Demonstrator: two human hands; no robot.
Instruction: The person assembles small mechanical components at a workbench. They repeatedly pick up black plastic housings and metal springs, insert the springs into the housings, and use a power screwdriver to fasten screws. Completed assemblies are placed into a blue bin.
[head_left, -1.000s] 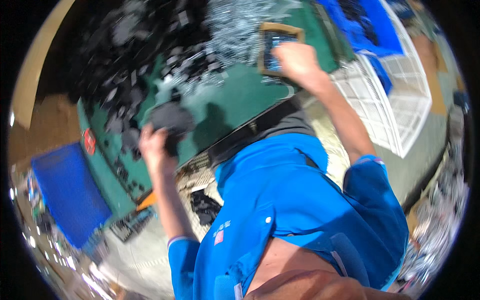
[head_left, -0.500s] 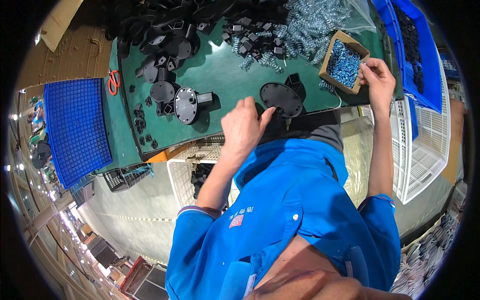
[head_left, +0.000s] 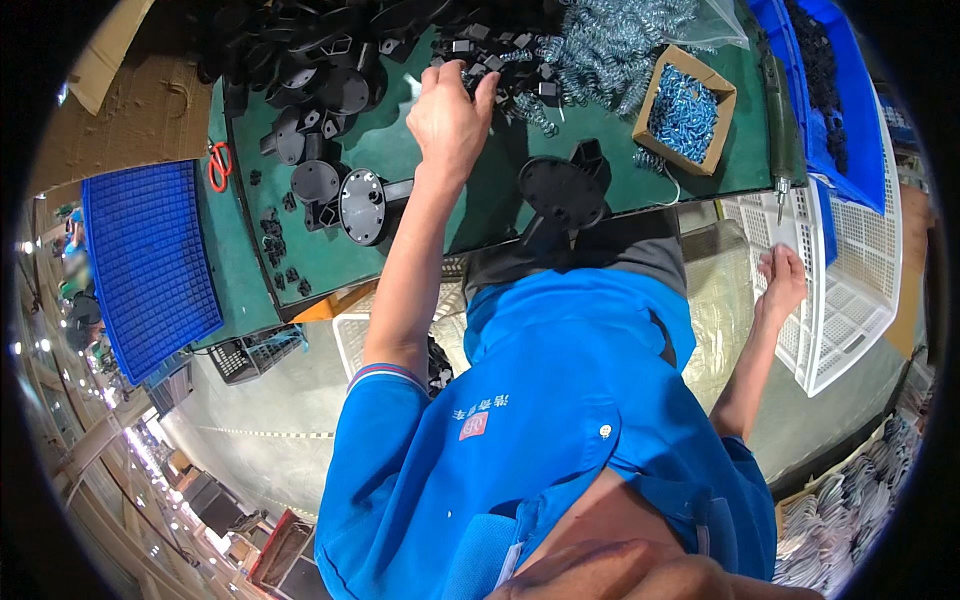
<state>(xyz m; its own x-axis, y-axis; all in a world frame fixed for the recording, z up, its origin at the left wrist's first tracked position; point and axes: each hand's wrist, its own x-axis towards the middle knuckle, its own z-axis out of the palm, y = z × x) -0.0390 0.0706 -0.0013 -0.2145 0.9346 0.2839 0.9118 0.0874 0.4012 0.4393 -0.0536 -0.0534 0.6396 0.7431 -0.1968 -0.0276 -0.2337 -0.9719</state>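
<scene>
My left hand (head_left: 452,118) is over the table with fingers and thumb apart, empty as far as I see, just short of a heap of small black blocks (head_left: 480,48). To the right, beyond the table edge, my right hand (head_left: 782,282) is raised with bent fingers close together; whatever they hold is too small to make out. Just above those fingers points the bit of a dark powered screwdriver (head_left: 783,135). A black oval plate with a square socket (head_left: 562,192) lies at the near table edge in front of me. The cardboard box of bluish screws (head_left: 684,115) sits right of it.
Coil springs (head_left: 610,50) are heaped at the back. Similar oval black parts (head_left: 362,206) and small black pieces (head_left: 272,235) lie on the left. Red-handled scissors (head_left: 219,167) rest near a blue grid tray (head_left: 150,265). White crates (head_left: 850,300) and a blue bin (head_left: 850,150) stand at right.
My left hand has left the oval plate and gone up and left towards the small blocks. My right hand has moved from the screw box down to below the screwdriver bit. The plate has turned slightly.
</scene>
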